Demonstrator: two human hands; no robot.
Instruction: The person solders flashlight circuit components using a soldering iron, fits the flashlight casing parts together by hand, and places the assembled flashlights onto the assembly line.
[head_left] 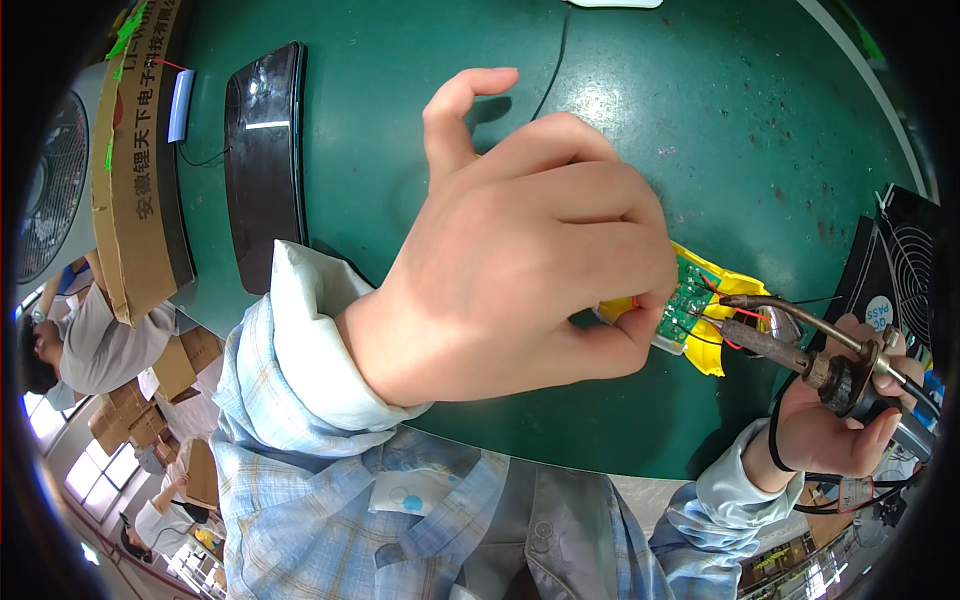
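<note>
My left hand (520,260) reaches over the middle of the bench, its thumb and forefinger closed at the left end of a green circuit board (688,295). Its little finger sticks out, away from the others. The board lies in a yellow plastic housing (735,285), with thin red and black wires rising from it; my fingers hide its left part. In my right hand (830,425) is a soldering iron (765,345) with a curved metal solder-feed tube (800,308) fixed alongside. The iron's tip points left, at or just over the board's wires; contact I cannot tell.
A black phone-like slab (265,165) lies on the green bench (380,130) at the left, beside a cardboard box (150,170) and a fan (55,190). A black device with a round grille (908,245) stands at the right edge. Other people sit at the far left.
</note>
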